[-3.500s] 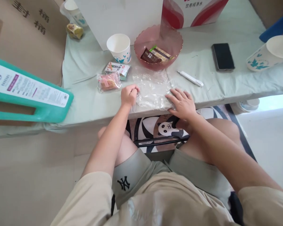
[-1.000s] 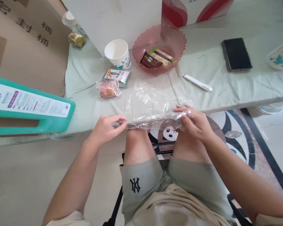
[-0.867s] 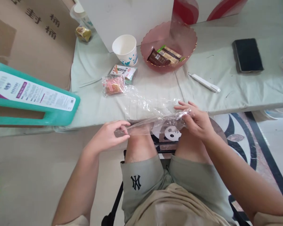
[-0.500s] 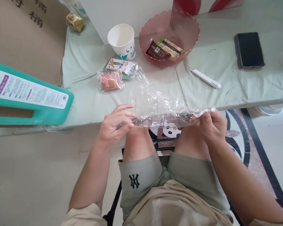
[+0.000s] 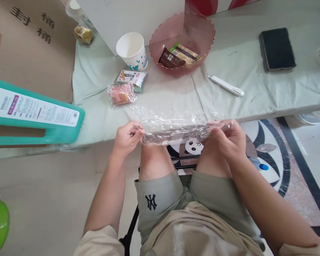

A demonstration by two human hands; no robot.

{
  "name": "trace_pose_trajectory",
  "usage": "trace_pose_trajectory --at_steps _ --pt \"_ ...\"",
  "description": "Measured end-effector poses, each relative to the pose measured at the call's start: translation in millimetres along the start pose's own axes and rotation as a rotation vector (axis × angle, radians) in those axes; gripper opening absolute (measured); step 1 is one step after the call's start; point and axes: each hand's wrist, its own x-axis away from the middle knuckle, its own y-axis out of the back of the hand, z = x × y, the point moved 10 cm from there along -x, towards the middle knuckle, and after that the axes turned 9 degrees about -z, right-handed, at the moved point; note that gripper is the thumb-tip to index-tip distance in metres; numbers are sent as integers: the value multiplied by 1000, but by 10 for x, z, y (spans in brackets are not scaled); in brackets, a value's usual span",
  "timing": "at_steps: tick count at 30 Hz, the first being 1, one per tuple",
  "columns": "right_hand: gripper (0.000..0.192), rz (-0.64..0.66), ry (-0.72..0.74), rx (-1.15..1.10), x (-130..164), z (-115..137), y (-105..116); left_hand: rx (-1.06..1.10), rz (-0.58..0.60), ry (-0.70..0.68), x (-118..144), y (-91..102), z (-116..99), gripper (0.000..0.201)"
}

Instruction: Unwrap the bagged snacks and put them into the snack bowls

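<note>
A crinkled sheet of clear plastic film [image 5: 173, 129] stretches between my hands at the table's front edge, above my knees. My left hand [image 5: 128, 138] pinches its left end between thumb and fingers. At the other end, my right hand [image 5: 228, 137] grips the film with closed fingers. Just beyond the film lie a pink wrapped snack [image 5: 121, 94] and a white-and-green snack packet [image 5: 132, 79]. A white box cutter [image 5: 225, 85] rests on the cloth beyond my right hand. Whether the film is a bag or a single layer, I cannot tell.
A paper cup [image 5: 133, 51] and a pink bowl [image 5: 181, 69] with snack packets stand at the back. A black flat case [image 5: 277, 49] lies at the right. The green handled container [image 5: 69, 133] and a cardboard box [image 5: 42, 64] occupy the left.
My left fingers have closed from a spread pose into a pinch on the film. The film's far part has drawn off the snack packets toward me. The view has shifted slightly.
</note>
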Motion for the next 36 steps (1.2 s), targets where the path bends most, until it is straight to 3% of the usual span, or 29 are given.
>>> trace_pose_trajectory --at_steps 2,3,10,13,16,18,21,24,26,28,30,34,36 --pt "15 -34 -27 -39 -48 -22 6 -9 132 57 31 -112 98 55" --pt "15 -33 -39 -55 -67 -28 -6 -16 144 86 47 -127 143 52" --pt "23 -6 -76 -33 -106 -117 -101 169 -154 202 104 -68 304 32" --pt "26 -33 -72 -24 -312 -167 -204 309 -254 288 -117 -148 355 36" --pt "27 -86 -65 -66 -805 -76 -324 335 -239 375 -599 -280 312 34" --pt "29 -142 -54 -109 -1199 125 -322 319 -238 302 -1001 -246 95 32" --pt "31 -191 184 -225 -1602 793 -171 334 -332 45 -1430 62 -452 32" --pt "30 -234 443 -261 -1584 1395 57 415 -450 -375 -1366 473 -1120 44" --pt "29 -284 491 -223 -1459 1509 157 452 -474 -454 -1181 602 -1283 51" --pt "34 -304 458 -201 -1335 1407 161 516 -478 -397 -1004 616 -1217 52" --pt "39 -306 404 -234 -1217 1184 109 504 -442 -286 -870 499 -1020 50" --pt "41 -268 221 -306 -994 591 -70 428 -385 -69 -694 188 -424 54" --pt "45 -180 63 -281 -892 269 -211 448 -334 23 -639 20 -127 56"
